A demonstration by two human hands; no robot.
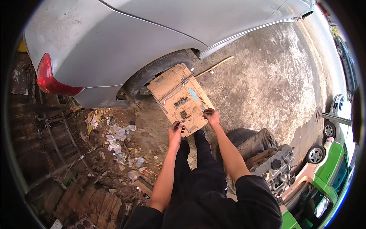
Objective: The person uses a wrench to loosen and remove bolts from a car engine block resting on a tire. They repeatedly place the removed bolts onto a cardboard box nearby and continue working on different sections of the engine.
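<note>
A flat piece of brown cardboard (162,86) lies in front of me, beside the car's wheel. My left hand (175,129) is at its near left edge, fingers pinched together; whatever is in them is too small to name. At the near right edge my right hand (211,116) is closed too, with dark fingertips and perhaps a small dark piece between them. Several short dark metal pieces (181,101) sit in a row on the cardboard. A small pile of dark parts (183,115) is nearer my left hand. Across the far half stretches a long bent metal rod (177,90).
A silver car (152,34) with its rear wheel (137,82) stands just beyond the cardboard. A wooden stick (215,66) lies on the ground. Litter (114,141) is scattered at left. An engine part (274,166) sits at right, near a green vehicle (328,164).
</note>
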